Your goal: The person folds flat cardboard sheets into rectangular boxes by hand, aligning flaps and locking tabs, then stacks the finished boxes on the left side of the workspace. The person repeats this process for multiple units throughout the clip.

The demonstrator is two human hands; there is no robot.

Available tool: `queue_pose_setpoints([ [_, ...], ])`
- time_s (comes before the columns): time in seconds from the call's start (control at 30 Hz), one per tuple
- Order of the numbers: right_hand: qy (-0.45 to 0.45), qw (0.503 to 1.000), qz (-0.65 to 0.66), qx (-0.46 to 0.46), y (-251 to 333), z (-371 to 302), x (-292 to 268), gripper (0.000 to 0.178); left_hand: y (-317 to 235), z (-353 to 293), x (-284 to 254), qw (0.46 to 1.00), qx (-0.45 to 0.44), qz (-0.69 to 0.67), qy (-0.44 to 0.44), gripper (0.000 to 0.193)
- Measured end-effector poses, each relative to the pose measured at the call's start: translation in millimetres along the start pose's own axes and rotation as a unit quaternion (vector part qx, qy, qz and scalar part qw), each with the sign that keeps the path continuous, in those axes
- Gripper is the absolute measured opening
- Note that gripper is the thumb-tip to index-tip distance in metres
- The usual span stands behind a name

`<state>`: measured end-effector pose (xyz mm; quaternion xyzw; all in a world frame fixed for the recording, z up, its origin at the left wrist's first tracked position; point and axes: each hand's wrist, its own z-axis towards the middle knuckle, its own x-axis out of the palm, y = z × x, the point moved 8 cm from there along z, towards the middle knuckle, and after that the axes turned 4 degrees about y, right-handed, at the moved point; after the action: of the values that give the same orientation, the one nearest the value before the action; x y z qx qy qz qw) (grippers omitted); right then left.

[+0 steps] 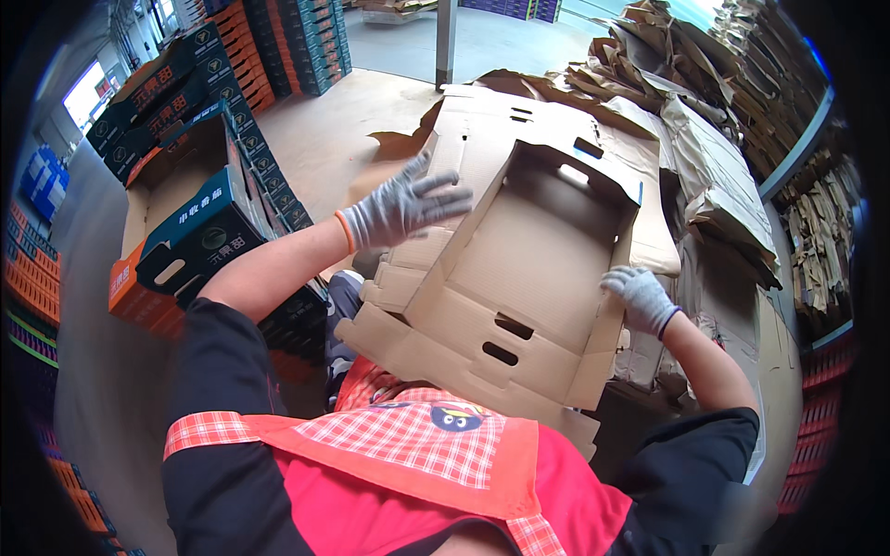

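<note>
In front of me lies a partly folded brown cardboard box, its far end and long sides raised. Its near end flap, with two oval slots, spreads flat towards my apron. My left hand, in a grey glove with an orange cuff, hovers by the box's left side with fingers spread and nothing in them. On the opposite side, my gloved right hand has its fingers bent over the top edge of the right wall. Beneath the box are flat cardboard blanks.
At my left stand stacked dark green and orange cartons, the top one open. Tall carton stacks rise farther back. Piled brown cardboard fills the right side. A metal post stands beyond the blanks. Red crates line the right edge.
</note>
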<state>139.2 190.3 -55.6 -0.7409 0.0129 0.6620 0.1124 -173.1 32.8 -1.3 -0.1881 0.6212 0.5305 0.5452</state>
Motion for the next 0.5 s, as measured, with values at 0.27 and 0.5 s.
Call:
queue_pose_setpoints([
  [0.27,-0.146,0.948,0.249,0.133,51.6,-11.1,-59.0,0.061,-41.8,46.9,17.7,0.961,0.037,-0.252,0.106,0.039],
  [0.5,-0.270,0.936,0.204,0.099,43.7,-15.1,-109.0,0.024,-54.0,-0.3,-55.6,0.961,0.014,-0.276,-0.015,0.032],
])
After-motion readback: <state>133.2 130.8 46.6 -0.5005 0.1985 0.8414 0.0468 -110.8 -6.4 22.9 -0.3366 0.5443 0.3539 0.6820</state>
